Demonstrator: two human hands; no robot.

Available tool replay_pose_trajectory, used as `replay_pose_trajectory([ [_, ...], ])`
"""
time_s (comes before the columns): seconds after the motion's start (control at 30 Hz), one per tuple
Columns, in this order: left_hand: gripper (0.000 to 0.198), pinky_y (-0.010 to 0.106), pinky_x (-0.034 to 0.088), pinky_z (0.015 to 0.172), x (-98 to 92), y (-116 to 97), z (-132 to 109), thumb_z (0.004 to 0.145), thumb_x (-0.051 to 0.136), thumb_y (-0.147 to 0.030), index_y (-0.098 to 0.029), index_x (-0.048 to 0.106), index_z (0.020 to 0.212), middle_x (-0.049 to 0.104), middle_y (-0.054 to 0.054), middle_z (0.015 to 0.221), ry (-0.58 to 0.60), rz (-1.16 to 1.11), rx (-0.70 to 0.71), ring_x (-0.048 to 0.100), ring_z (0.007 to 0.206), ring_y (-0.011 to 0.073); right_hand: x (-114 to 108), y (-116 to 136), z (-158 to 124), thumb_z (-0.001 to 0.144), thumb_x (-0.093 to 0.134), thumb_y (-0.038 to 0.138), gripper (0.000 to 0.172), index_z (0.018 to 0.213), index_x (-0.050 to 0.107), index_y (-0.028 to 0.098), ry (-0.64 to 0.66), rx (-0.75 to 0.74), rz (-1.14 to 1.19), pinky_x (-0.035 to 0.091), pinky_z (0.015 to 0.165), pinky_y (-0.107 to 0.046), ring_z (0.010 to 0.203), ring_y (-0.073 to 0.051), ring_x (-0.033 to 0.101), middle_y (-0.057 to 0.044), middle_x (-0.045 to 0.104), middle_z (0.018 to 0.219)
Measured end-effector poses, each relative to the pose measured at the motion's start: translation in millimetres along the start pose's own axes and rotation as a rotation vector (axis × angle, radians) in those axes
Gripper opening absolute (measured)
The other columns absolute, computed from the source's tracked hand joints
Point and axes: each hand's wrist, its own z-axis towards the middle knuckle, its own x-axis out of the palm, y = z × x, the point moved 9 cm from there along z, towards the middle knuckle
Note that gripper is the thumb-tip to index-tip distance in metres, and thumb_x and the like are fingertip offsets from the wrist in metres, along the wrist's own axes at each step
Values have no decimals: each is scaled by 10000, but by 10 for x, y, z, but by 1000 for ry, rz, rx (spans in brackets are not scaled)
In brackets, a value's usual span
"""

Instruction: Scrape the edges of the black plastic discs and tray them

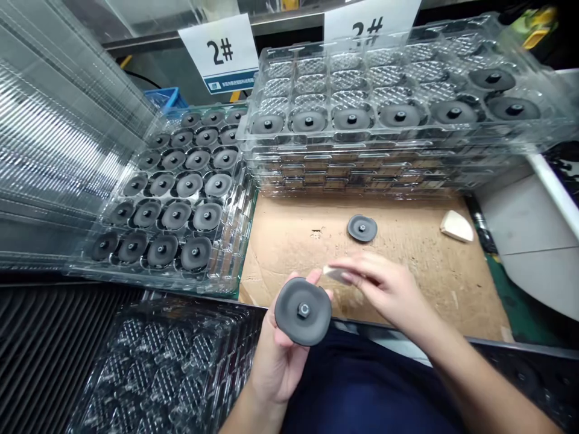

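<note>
The biggest thing is a stack of clear plastic trays (353, 166), which stands beyond both hands. In its top tray, the nearest row of pockets holds grey discs (351, 119), and one more disc sits behind this row, at its right end. Between the stack and the hands lies a sheet of cardboard (407, 235). Beyond the left hand and to its left is a filled tray (221, 253), also of clear plastic, with many such discs in rows. Closer, directly left of the left hand, there are dark trays (156, 361) with patterned pockets. A paper sign (221, 51), printed "2#", is far beyond the left hand; a second sign (371, 15), farther to the right, is partly covered by the clear plastic.

The right hand (384, 283) is above the cardboard and pinches a pale pad (336, 275) between thumb and fingers. The left hand (281, 367) grips the held disc (292, 319) by its edge, with the stud side facing up. This disc is to the left of the pad and a little nearer to the body; I cannot tell whether the pad touches the left fingers. A loose disc (362, 229) lies on the cardboard just beyond the right hand. A white block (456, 226) lies farther to its right. The smallest is a metal nut (303, 310) in the middle of the held disc.
</note>
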Motion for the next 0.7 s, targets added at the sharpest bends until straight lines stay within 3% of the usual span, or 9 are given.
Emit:
replay_pose_trajectory([
  [0.1, 555, 218, 502, 889, -18, 2, -5, 544, 818, -386, -290, 675, 1071, 705, 7, 1139, -16, -16, -16, 655, 1029, 190, 293, -335, -222, 906, 485, 224, 229, 972, 704, 244, 81, 32, -8, 449, 667, -299, 735, -168, 635, -33, 716, 805],
  [0.2, 550, 226, 506, 884, -9, 36, 12, 538, 819, -393, -294, 678, 1060, 715, -5, 1109, -27, 2, -30, 647, 1034, 189, 291, -336, -294, 900, 502, 244, 214, 963, 707, 232, 68, 63, 5, 455, 648, -288, 709, -162, 632, -31, 711, 776],
  [0.27, 551, 233, 504, 886, 34, 70, 22, 540, 816, -401, -308, 674, 1064, 707, -11, 1118, -22, 21, -40, 653, 1012, 187, 64, -150, -241, 910, 496, 261, 222, 1030, 680, 230, -24, 92, 34, 455, 622, -266, 707, -147, 622, -26, 702, 821],
  [0.33, 563, 224, 506, 866, 67, 101, 20, 532, 821, -398, -311, 671, 1067, 704, -13, 1111, -41, 51, -47, 659, 972, 175, -270, 168, -183, 915, 494, 259, 237, 1089, 647, 212, -202, 70, 76, 447, 594, -254, 713, -139, 612, -31, 693, 884],
  [0.4, 584, 233, 509, 859, 85, 137, 9, 531, 825, -398, -297, 665, 1083, 705, 3, 1093, -65, 84, -69, 654, 955, 177, -506, 609, -171, 906, 496, 203, 246, 1109, 628, 160, -330, -103, 88, 452, 641, -272, 749, -151, 610, -50, 695, 902],
  [0.5, 492, 259, 488, 912, 102, 169, 1, 600, 801, -366, -297, 671, 1069, 705, 3, 1081, -61, 105, -97, 642, 988, 180, -464, 1086, -206, 895, 454, 125, 260, 1086, 623, 73, -219, -369, 70, 455, 683, -300, 725, -166, 596, -75, 694, 837],
  [0.6, 492, 249, 492, 904, 105, 165, 20, 569, 824, -338, -325, 676, 1038, 704, -30, 1083, -52, 101, -78, 646, 996, 173, -249, 1042, -172, 886, 470, 110, 222, 1003, 657, 131, 37, -297, 106, 447, 648, -266, 700, -145, 591, -34, 691, 824],
  [0.63, 537, 241, 495, 896, 103, 173, 26, 537, 839, -342, -321, 673, 1047, 704, -27, 1086, -62, 108, -79, 644, 1002, 176, -231, 992, -152, 888, 475, 119, 211, 982, 662, 149, 53, -257, 89, 436, 630, -263, 680, -141, 583, -22, 685, 802],
  [0.7, 585, 237, 486, 912, 113, 234, 25, 522, 842, -367, -297, 667, 1076, 706, -5, 1085, -84, 139, -134, 631, 1034, 182, -330, 968, -121, 901, 447, 138, 231, 1003, 654, 130, -71, -259, 10, 410, 608, -284, 648, -153, 562, -35, 668, 761],
])
